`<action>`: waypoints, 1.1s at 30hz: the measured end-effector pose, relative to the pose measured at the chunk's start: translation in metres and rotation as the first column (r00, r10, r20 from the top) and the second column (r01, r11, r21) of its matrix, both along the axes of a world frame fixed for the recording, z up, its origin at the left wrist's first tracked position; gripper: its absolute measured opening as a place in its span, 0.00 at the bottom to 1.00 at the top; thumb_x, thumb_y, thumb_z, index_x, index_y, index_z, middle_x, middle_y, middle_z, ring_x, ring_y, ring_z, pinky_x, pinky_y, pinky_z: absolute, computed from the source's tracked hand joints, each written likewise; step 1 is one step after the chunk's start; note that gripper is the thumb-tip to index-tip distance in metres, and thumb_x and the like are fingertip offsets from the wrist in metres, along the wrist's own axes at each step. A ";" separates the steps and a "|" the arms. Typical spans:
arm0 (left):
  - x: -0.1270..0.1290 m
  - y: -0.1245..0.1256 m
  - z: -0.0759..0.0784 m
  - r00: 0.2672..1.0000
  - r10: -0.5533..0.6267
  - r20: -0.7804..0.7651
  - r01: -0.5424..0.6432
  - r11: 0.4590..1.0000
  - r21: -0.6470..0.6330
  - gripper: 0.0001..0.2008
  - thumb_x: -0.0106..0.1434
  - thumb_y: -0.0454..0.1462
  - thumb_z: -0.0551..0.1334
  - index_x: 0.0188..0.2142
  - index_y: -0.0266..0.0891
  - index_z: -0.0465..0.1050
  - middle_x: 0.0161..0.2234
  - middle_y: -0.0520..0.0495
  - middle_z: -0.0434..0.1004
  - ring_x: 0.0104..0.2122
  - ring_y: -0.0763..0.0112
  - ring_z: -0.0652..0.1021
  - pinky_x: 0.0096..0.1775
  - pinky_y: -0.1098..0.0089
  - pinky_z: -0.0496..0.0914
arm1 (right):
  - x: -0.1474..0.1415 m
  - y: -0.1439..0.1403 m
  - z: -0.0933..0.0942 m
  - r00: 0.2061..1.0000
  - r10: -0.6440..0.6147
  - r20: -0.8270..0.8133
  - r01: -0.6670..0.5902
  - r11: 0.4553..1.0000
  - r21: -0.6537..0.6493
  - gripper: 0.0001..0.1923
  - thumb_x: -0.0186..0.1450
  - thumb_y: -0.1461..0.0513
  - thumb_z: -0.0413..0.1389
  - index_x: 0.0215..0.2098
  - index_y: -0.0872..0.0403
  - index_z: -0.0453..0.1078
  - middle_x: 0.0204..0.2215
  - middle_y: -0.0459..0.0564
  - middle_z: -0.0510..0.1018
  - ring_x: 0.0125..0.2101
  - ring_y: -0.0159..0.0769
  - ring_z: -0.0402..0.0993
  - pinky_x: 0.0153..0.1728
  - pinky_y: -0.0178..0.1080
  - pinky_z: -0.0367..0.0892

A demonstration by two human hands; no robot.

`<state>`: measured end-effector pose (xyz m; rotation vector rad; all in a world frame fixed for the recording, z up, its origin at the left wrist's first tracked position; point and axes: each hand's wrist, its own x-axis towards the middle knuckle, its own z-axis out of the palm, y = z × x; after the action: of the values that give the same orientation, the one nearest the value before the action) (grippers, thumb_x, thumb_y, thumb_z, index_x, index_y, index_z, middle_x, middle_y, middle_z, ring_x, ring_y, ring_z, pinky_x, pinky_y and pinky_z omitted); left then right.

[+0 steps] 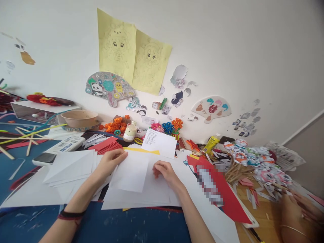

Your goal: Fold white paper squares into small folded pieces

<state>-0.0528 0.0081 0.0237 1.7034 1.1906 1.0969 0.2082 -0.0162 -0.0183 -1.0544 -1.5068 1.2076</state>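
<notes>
My left hand (110,162) rests on the far left corner of a folded white paper sheet (131,173), fingers curled over its top edge. At the sheet's right edge my right hand (165,172) presses down with bent fingers. The sheet lies on a stack of larger white papers (141,197) spread over a blue table (136,226). A yellow sheet (141,149) peeks out just beyond the folded paper.
Red paper (225,192) lies to the right and a red stack (106,145) behind my left hand. A bowl (79,118), glue bottle (130,132), phone (44,158), sticks (25,135) and paper flowers (253,158) crowd the far side. Another person's hands (298,209) are at the right edge.
</notes>
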 end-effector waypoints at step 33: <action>0.024 -0.023 0.011 0.906 -0.288 -0.310 0.317 0.947 0.049 0.09 0.54 0.34 0.53 0.20 0.39 0.68 0.19 0.54 0.68 0.23 0.72 0.69 0.28 0.74 0.60 | 0.010 -0.004 0.009 0.962 -0.196 0.190 0.140 0.952 0.271 0.10 0.57 0.58 0.58 0.22 0.56 0.73 0.20 0.47 0.73 0.22 0.33 0.64 0.23 0.34 0.55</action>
<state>-0.0291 -0.0153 0.0342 2.1053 1.0136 0.7341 0.2184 -0.0202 -0.0089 -1.1397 -1.6490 0.7749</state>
